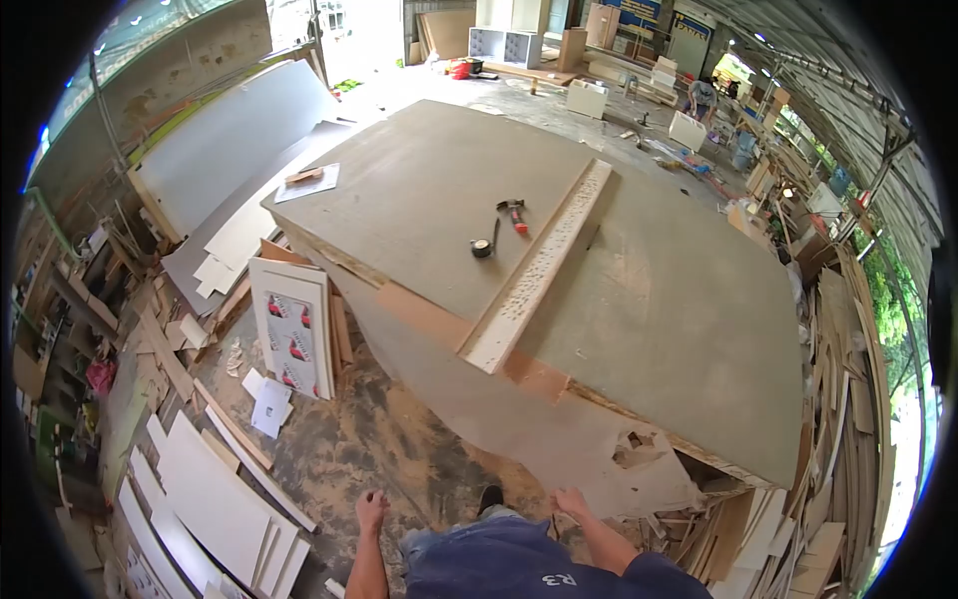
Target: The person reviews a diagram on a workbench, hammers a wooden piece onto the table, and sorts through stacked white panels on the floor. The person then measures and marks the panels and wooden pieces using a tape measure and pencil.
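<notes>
My left hand [371,511] hangs low over the dusty floor, fingers curled in; what it holds, if anything, is too small to make out. My right hand [572,502] is also curled, near the pale sheet hanging down the near side of the large workbench [669,339]. Whether anything is inside it is hidden. Both hands are apart from the benchtop. On the bench lies a long narrow wooden channel [539,270] with dark specks along it. To its left are a hammer [513,216] with a red-and-black handle and a tape measure [483,248].
White panels [220,499] lie on the floor at left. Several boards [294,324] lean against the bench's left side. Timber strips [848,399] are piled along the right. A small board [307,182] sits at the bench's far left corner. Far back, a person [702,97] bends over.
</notes>
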